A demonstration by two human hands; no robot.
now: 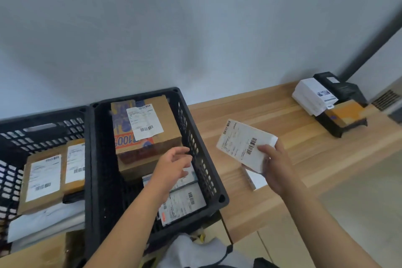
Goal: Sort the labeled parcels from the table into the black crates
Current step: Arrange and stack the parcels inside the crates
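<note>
My right hand (276,167) grips a white labeled parcel (241,140) above the wooden table (282,115), just right of the middle black crate (214,189). My left hand (174,165) hovers with relaxed fingers inside that crate, holding nothing. Under and beside it lie a brown labeled box (150,137) and flat white labeled parcels (185,202). A second black crate (43,130) at the left holds two brown labeled boxes (43,183) on white bags. Another small white parcel (253,178) lies on the table below my right hand.
At the table's far right stands a stack of parcels: a white labeled box (313,95) on an orange and black box (343,119), with black boxes (339,88) behind. A grey wall runs behind the table. A cardboard box (32,254) sits at the lower left.
</note>
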